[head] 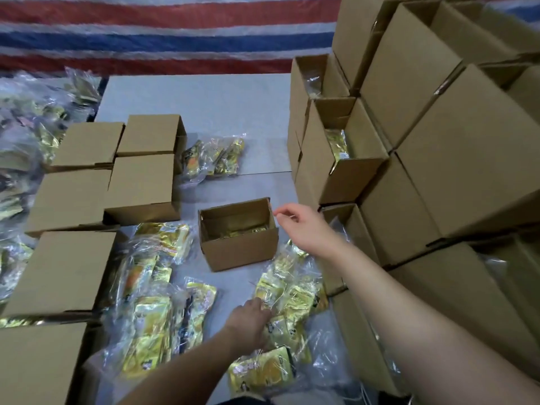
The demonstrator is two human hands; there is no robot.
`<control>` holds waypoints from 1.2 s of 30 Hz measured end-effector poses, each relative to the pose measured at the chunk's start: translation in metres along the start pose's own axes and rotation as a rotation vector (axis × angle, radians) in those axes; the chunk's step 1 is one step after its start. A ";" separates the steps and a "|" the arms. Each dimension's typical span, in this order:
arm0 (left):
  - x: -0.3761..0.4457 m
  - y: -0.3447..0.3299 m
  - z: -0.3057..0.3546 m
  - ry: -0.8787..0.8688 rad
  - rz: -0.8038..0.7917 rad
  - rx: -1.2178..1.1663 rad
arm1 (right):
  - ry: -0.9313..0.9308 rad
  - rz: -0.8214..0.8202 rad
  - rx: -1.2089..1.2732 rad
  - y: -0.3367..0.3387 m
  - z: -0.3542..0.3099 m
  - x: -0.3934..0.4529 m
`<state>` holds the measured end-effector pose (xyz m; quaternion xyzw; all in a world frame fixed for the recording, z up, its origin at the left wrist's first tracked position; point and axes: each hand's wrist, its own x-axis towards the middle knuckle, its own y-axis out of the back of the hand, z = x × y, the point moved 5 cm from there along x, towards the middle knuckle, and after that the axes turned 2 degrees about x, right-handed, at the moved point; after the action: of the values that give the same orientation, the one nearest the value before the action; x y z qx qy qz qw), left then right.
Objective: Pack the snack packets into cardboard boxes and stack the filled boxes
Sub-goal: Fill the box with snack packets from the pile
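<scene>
Snack packets (pixel 287 308) under left hand (pixel 251 320); one open box (pixel 238 233); two hands.

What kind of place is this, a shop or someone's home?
Probably a small packing workroom, not a shop: stacked cardboard boxes along the right, bagged gold snack packets spread over a grey floor sheet, and a striped tarp behind.

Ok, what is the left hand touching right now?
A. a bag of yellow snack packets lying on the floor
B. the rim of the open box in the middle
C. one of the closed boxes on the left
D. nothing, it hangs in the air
A: the left hand rests on a clear bag of yellow snack packets lying in front of the open box, while the right hand is up by that box's rim.
</scene>
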<state>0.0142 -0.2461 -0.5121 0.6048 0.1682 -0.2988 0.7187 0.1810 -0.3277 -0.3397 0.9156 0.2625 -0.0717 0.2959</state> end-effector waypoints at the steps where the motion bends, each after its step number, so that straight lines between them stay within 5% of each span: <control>1: -0.002 0.002 -0.003 0.001 0.004 -0.020 | -0.003 -0.005 -0.005 -0.002 0.000 -0.001; 7: -0.036 0.028 -0.020 -0.129 -0.002 -0.403 | -0.011 -0.045 0.012 -0.014 -0.002 -0.005; 10: -0.063 0.053 -0.042 -0.021 0.086 -0.683 | -0.041 -0.052 -0.001 -0.017 0.004 -0.009; 15: -0.102 0.109 -0.065 0.168 0.301 -1.262 | -0.153 -0.042 0.046 -0.025 0.010 -0.020; 21: -0.111 0.200 -0.065 0.183 0.719 -1.435 | -0.231 -0.010 0.254 -0.052 -0.040 -0.025; 26: -0.101 0.253 -0.052 0.101 0.673 -1.574 | -0.083 0.083 0.526 -0.043 -0.089 -0.010; 31: -0.097 0.280 -0.054 0.050 0.651 -1.777 | -0.016 0.291 0.300 -0.021 -0.098 -0.004; 36: -0.092 0.286 -0.051 0.003 0.590 -1.845 | -0.058 -0.035 0.387 -0.027 -0.097 0.012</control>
<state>0.1304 -0.1504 -0.2474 -0.1787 0.1789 0.1439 0.9567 0.1746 -0.2479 -0.2778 0.9483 0.2511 -0.1521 0.1207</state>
